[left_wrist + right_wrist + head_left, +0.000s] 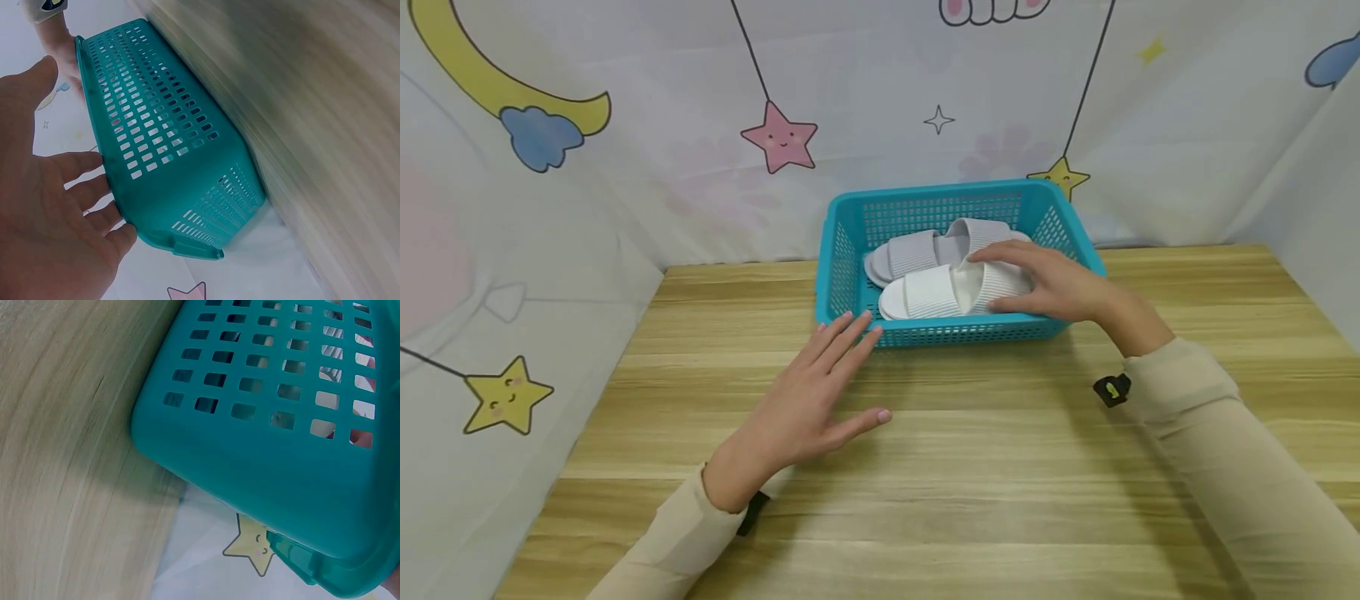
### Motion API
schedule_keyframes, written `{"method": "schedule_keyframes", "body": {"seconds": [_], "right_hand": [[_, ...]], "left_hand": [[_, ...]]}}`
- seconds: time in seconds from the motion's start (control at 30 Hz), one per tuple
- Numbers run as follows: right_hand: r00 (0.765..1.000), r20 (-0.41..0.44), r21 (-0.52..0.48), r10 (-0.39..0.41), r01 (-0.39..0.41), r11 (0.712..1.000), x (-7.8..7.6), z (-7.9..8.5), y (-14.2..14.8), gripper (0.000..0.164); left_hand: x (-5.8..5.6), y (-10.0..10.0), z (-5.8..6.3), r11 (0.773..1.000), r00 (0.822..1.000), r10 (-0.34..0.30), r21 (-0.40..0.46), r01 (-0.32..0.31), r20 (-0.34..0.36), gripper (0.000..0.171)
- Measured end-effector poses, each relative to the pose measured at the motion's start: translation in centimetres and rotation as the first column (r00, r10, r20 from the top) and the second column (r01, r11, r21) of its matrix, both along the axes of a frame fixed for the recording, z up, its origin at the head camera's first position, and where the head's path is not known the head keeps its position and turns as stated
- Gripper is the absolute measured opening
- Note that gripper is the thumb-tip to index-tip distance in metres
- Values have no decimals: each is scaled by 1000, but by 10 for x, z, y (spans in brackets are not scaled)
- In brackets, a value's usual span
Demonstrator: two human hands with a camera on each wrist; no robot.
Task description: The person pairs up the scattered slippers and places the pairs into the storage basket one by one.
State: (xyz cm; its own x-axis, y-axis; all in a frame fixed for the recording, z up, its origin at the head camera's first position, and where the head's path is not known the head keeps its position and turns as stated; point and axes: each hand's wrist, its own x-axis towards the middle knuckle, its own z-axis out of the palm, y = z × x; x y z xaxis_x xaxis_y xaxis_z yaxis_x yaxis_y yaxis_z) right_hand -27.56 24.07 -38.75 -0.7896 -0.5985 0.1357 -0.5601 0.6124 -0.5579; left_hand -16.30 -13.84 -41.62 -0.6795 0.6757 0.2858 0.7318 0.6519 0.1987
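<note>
A turquoise plastic basket (955,333) with latticed walls stands on the table by the back wall. Inside it lie white slippers (931,292) along the near side and light grey slippers (913,254) behind them, all with ribbed straps. My right hand (1060,283) reaches over the rim and grips the white slippers at their right-hand strap, thumb on the near side and fingers on the far side. My left hand (808,396) is spread with straight fingers, fingertips at the basket's front left rim. In the right wrist view the basket wall (250,456) hides most of that hand.
The wood-grain table (925,483) reaches to a white cloth backdrop (880,100) printed with stars and a moon. Cloth also hangs at the left and right sides. A black strap piece (1111,389) sits by the right sleeve.
</note>
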Motion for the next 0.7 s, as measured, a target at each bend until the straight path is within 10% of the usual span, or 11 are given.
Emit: {"method": "schedule_keyframes", "body": {"seconds": [0.7], "right_hand": [[991, 126, 65, -55, 47, 997, -1, 4, -2, 76]], "left_hand": [[-1, 1, 2, 1000, 1000, -1, -9, 1, -13, 95]]}}
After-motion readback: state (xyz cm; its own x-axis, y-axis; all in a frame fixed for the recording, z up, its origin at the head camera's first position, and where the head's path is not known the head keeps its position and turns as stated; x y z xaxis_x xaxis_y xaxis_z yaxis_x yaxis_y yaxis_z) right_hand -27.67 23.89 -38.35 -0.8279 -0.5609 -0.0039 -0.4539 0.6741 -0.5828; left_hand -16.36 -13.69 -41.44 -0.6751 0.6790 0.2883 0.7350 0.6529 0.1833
